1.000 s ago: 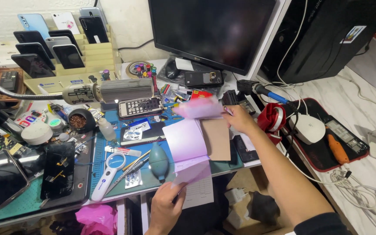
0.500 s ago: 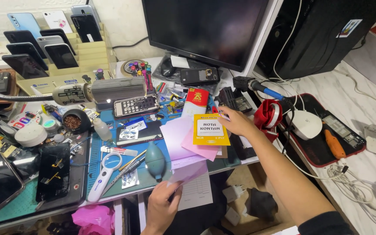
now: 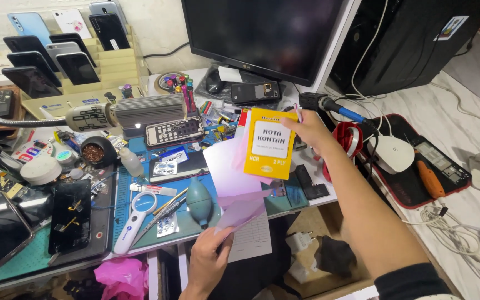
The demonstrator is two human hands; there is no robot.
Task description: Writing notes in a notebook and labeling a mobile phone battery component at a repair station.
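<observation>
The right hand (image 3: 309, 130) grips the top edge of a yellow receipt book (image 3: 270, 143), held up above the worktop (image 3: 306, 201) with its cover raised. Pink pages (image 3: 234, 178) hang open from the book, and the left hand (image 3: 209, 261) pinches their lower corner at the worktop's front edge. Just left of the pages lie a teal dust blower (image 3: 199, 201) and a white magnifier (image 3: 134, 219) on a blue mat (image 3: 122, 194). Behind stands a dark monitor (image 3: 262, 33); a tiered rack of phones (image 3: 56, 55) rests against the white wall. To the right, a white mouse (image 3: 393, 154) sits on a black pad, with cables trailing across the pale surface.
</observation>
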